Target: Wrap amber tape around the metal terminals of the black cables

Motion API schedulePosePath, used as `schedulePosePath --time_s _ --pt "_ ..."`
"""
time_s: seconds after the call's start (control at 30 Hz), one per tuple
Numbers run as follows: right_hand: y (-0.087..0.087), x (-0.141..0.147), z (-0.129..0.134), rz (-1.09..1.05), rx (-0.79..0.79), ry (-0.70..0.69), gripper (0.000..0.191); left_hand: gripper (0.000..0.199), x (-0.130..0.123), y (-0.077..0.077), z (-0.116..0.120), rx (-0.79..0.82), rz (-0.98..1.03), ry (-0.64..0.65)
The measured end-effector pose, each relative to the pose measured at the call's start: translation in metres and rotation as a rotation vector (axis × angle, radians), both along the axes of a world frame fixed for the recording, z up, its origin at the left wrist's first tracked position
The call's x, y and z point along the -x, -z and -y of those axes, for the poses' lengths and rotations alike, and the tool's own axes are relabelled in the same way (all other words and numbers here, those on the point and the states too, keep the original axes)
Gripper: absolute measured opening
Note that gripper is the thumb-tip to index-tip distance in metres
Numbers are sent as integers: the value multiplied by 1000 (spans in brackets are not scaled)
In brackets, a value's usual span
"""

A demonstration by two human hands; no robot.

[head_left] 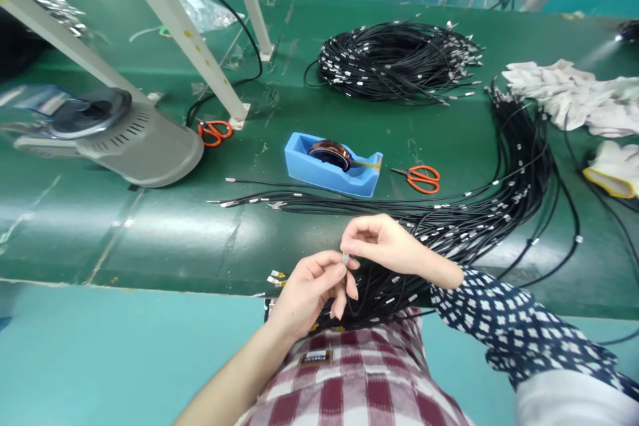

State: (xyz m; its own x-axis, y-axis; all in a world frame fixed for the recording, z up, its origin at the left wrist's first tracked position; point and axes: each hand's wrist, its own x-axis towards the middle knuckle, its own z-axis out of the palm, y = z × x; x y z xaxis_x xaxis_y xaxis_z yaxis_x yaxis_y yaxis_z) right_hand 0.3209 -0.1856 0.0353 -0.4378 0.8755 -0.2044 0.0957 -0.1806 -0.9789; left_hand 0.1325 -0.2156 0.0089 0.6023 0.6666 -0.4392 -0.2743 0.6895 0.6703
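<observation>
Near the table's front edge, my left hand (312, 289) and my right hand (382, 243) meet, fingers pinched around the small silvery end of a black cable (345, 258). The left fingers hold it from below, the right thumb and forefinger from above. A bundle of black cables (479, 213) with white tags runs from the right, behind and under my hands, and partly over my lap. Behind my hands stands a blue tape dispenser (329, 176) with a roll of amber tape. Orange-handled scissors (423, 178) lie to its right.
A coil of black cables (399, 60) lies at the back. White gloves (574, 96) are at the right. On the left are a grey machine (150, 146), a second pair of orange scissors (215, 133) and white frame posts (190, 46) on the green table (164, 233).
</observation>
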Motion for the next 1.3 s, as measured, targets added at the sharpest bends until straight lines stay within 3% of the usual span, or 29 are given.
schedulePosePath --time_s 0.07,0.17,0.23,0.3,0.43,0.57,0.67,0.83,1.03,1.3 --pt "-7 -14 -18 194 -183 85 27 25 0 -1 1 -11 -20 -23" --pt "-20 -41 -57 603 -526 366 24 26 0 -2 1 -19 -38 -26" --pt "-27 -56 -82 877 -596 330 22 27 -1 -3 2 -22 -45 -24" --pt "-33 -65 -100 976 -567 201 24 29 -1 -3 3 -24 -50 -30" --pt "-39 -69 -117 944 -417 7 25 29 0 -3 3 -31 -69 -27" --pt "-41 -68 -127 784 -227 -64 16 28 2 -3 2 -35 -82 -25" --pt "-43 -71 -130 692 -163 -49 14 27 2 -5 2 -34 -76 -27" --pt "-43 -86 -123 742 -219 -20 19 28 2 -5 2 -21 -84 -22" --pt "-32 -100 -115 746 -148 -1 27 25 2 -1 2 -24 -64 -3" --pt "-18 -99 -115 574 -47 51 21 27 2 -4 1 -16 -70 -12"
